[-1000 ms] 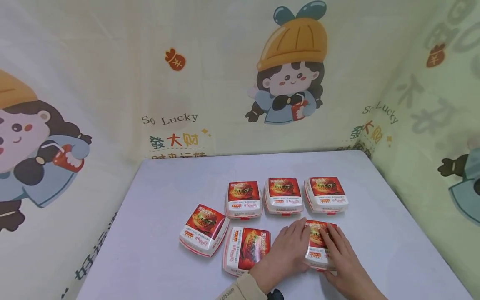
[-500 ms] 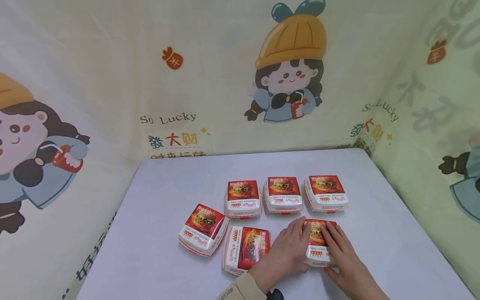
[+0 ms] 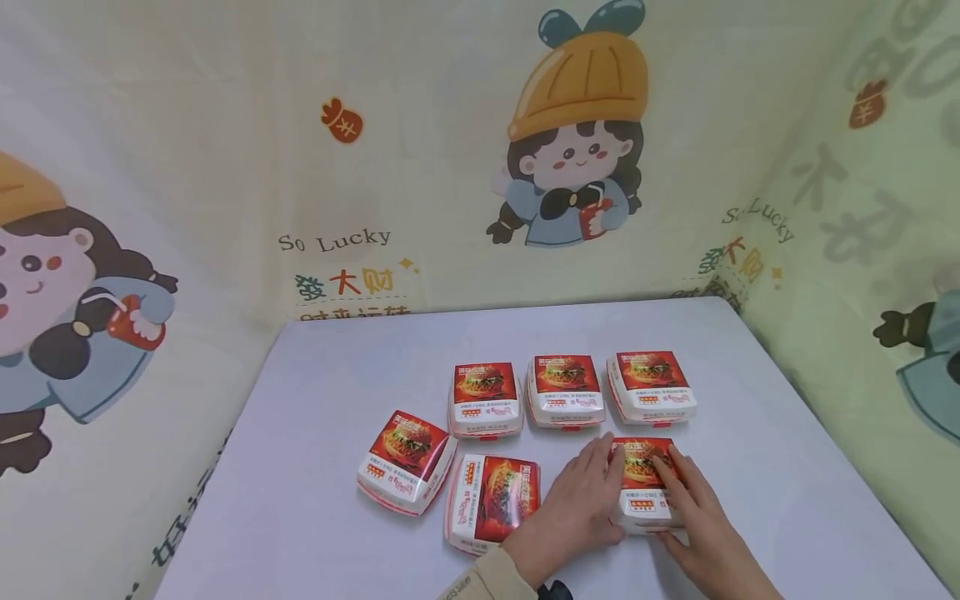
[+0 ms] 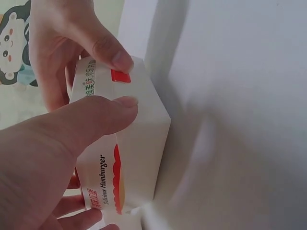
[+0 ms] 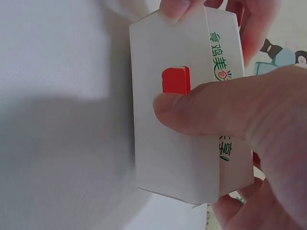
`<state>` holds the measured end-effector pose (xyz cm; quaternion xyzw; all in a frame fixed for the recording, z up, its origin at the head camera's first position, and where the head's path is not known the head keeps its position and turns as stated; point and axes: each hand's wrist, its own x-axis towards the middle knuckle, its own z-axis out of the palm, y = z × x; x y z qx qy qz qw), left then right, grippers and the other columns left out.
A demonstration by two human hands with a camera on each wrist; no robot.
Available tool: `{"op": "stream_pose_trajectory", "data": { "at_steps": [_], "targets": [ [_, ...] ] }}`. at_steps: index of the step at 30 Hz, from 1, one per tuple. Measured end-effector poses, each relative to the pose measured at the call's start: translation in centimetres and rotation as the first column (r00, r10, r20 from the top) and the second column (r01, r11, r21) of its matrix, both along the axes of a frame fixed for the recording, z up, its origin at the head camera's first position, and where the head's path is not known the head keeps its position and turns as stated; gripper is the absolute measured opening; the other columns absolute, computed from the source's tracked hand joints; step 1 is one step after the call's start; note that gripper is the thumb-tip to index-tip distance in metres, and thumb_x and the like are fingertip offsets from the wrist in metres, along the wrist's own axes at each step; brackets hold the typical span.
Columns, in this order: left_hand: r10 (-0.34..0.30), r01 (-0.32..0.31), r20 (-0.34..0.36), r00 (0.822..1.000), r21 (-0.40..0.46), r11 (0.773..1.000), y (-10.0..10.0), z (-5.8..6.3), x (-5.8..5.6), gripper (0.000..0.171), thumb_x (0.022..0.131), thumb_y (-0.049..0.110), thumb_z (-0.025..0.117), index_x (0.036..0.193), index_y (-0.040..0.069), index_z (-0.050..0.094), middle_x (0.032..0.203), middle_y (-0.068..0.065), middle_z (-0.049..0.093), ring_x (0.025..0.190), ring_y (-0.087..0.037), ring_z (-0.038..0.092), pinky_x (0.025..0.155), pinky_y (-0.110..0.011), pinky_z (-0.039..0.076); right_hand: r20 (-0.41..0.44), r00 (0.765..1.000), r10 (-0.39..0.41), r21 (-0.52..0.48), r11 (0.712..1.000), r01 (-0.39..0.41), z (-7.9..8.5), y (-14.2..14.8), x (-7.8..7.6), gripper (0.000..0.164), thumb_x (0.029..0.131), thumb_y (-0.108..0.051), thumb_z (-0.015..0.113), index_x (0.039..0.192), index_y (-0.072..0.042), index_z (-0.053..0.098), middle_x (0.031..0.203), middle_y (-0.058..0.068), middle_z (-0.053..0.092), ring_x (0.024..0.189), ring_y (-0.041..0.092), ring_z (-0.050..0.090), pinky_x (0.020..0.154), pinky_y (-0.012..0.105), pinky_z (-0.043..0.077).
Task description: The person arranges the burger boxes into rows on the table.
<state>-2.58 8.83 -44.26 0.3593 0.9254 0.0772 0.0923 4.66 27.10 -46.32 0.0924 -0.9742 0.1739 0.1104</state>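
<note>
A white hamburger box [image 3: 643, 493] with a red burger picture on its lid is at the front right of the table. My left hand [image 3: 581, 504] grips its left side, and my right hand [image 3: 703, 517] holds its right side, with fingers over the lid. In the left wrist view, my left thumb [image 4: 108, 114] presses the front wall near a red tab [image 4: 120, 76]. The right wrist view shows my right thumb [image 5: 201, 108] on that wall, touching the tab's lower edge. Parts of the lid are hidden under my fingers.
Behind stand three matching boxes in a row: left [image 3: 486, 400], middle [image 3: 566, 392] and right [image 3: 651, 387]. A turned box [image 3: 495, 500] lies beside my left forearm, and a tilted box [image 3: 407, 461] sits left of it. Printed cloth [image 3: 435, 183] surrounds the white table [image 3: 322, 533].
The held box has shifted slightly right, and more of its lid shows. My right fingers have moved a little right along it. The other boxes have stayed in place.
</note>
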Motion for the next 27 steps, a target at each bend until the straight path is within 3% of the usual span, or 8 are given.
{"op": "stream_pose_trajectory", "data": {
  "at_steps": [1,3,5,11,17,21,27],
  "targets": [
    [0.001,-0.001,-0.003,1.0,0.004,1.0,0.1,-0.1,0.0,0.1,0.077,0.053,0.08,0.156,0.018,0.029,0.165,-0.002,0.02,0.151,-0.017,0.027,0.116,-0.029,0.038,-0.009,1.0,0.006,-0.013,1.0,-0.006,-0.1,0.1,0.0,0.113,0.056,-0.008,0.095,0.152,-0.009,0.036,0.156,0.016,0.029,0.135,0.034,0.03,0.101,0.016,0.039],
    [0.004,-0.004,-0.006,1.0,0.01,1.0,0.2,-0.1,0.0,0.1,0.077,0.053,0.08,0.156,0.017,0.03,0.164,-0.003,0.022,0.15,-0.017,0.028,0.116,-0.029,0.038,-0.033,0.999,0.02,-0.03,0.999,-0.021,-0.1,0.2,0.0,0.112,0.055,-0.006,0.095,0.151,-0.008,0.037,0.155,0.016,0.031,0.134,0.033,0.031,0.103,0.002,0.022],
    [0.003,-0.003,-0.011,1.0,0.011,1.0,0.3,-0.2,0.0,0.1,0.077,0.054,0.08,0.155,0.016,0.031,0.164,-0.004,0.023,0.15,-0.017,0.029,0.116,-0.029,0.038,-0.059,0.998,0.034,-0.041,0.999,-0.036,-0.2,0.3,-0.1,0.112,0.053,-0.004,0.095,0.15,-0.007,0.039,0.154,0.016,0.033,0.133,0.035,0.033,0.1,-0.004,0.006],
    [-0.009,0.009,-0.014,1.0,0.004,1.0,0.9,0.1,-0.2,0.099,0.077,0.055,0.08,0.155,0.017,0.032,0.163,-0.003,0.025,0.149,-0.017,0.03,0.116,-0.028,0.037,-0.118,0.992,0.046,-0.039,0.998,-0.051,-0.2,0.8,-0.1,0.114,0.048,0.002,0.095,0.148,-0.004,0.041,0.151,0.017,0.037,0.134,0.036,0.034,0.103,-0.006,0.005],
    [-0.014,0.014,-0.028,1.0,0.014,1.0,1.7,0.2,-0.4,0.099,0.077,0.054,0.08,0.154,0.016,0.033,0.162,-0.003,0.026,0.149,-0.018,0.031,0.116,-0.028,0.037,-0.232,0.968,0.09,-0.037,0.994,-0.101,-0.1,1.6,-0.3,0.116,0.04,0.009,0.095,0.144,0.001,0.045,0.146,0.02,0.043,0.145,0.016,0.024,0.109,-0.003,0.008],
    [-0.022,0.022,-0.038,0.999,0.007,1.0,2.6,0.1,-0.5,0.099,0.077,0.055,0.079,0.155,0.016,0.032,0.162,-0.003,0.026,0.149,-0.017,0.03,0.116,-0.026,0.036,-0.243,0.966,0.091,-0.037,0.994,-0.103,0.0,2.1,-0.3,0.115,0.039,0.01,0.094,0.143,0.003,0.045,0.145,0.021,0.043,0.148,0.011,0.019,0.111,-0.002,0.008],
    [-0.033,0.032,-0.04,0.999,-0.02,0.999,3.6,0.0,-0.6,0.1,0.077,0.058,0.078,0.155,0.016,0.031,0.162,-0.002,0.026,0.148,-0.015,0.031,0.115,-0.025,0.038,-0.147,0.988,0.036,-0.03,0.999,-0.041,0.0,2.8,-0.2,0.115,0.046,0.008,0.093,0.147,0.0,0.04,0.148,0.02,0.039,0.143,0.032,0.027,0.104,-0.007,0.004]
  ]
}}
